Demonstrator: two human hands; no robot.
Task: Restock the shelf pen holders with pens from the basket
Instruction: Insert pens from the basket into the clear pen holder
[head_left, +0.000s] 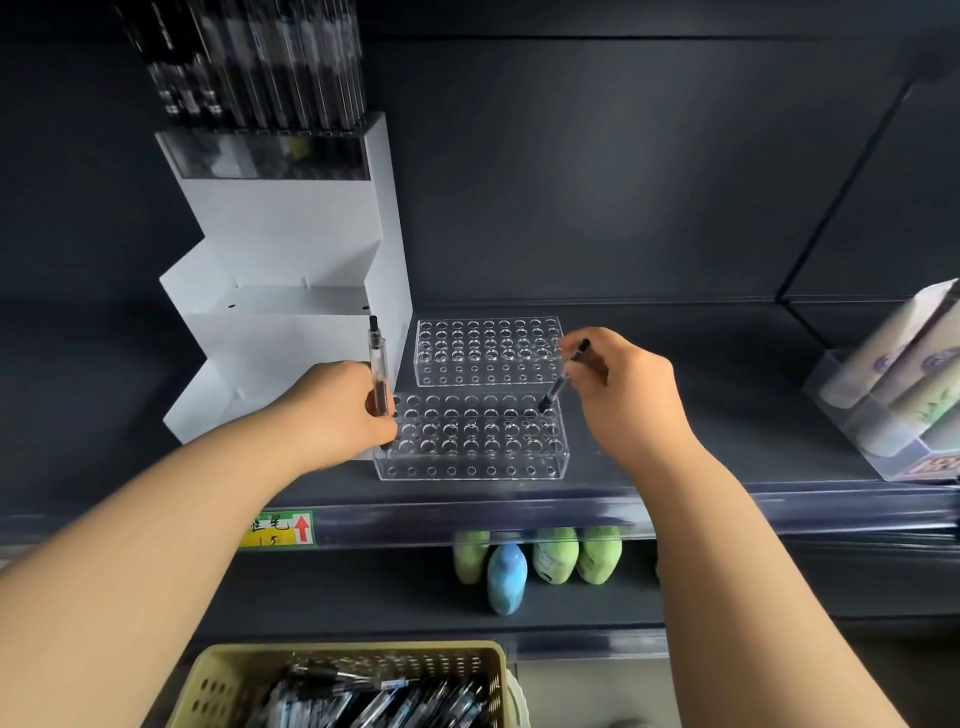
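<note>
two clear acrylic pen holders sit on the dark shelf (675, 457), each a block drilled with rows of round holes, and every hole that can be seen is unfilled. the front holder (472, 441) stands near the shelf's front edge; the rear holder (488, 351) is just behind it and set slightly to the right.

the left hand (337, 415) is closed around a clear-barrelled pen (378, 376), held upright with its black end pointing up, at the front holder's left end. the pen's lower tip is hidden behind the hand. the right hand (623, 395) pinches a second, darker pen (563, 376) between its fingertips, tilted, with the lower tip right at a hole near the front holder's back right corner; whether the tip is in the hole cannot be told.

to the left of the holders stands a white stepped display stand (291, 291), its top tier filled with black pens (260, 67) standing on end. a yellow and green price label (278, 529) with a red arrow sits on the shelf's front rail. below, on the lower shelf, stand green bottles (556, 555) and one blue bottle (506, 579). at the shelf's right end a clear box (852, 431) holds pale tubes.

at the bottom edge, a yellow perforated basket (228, 686) holds a heap of pens (374, 699) lying flat.
</note>
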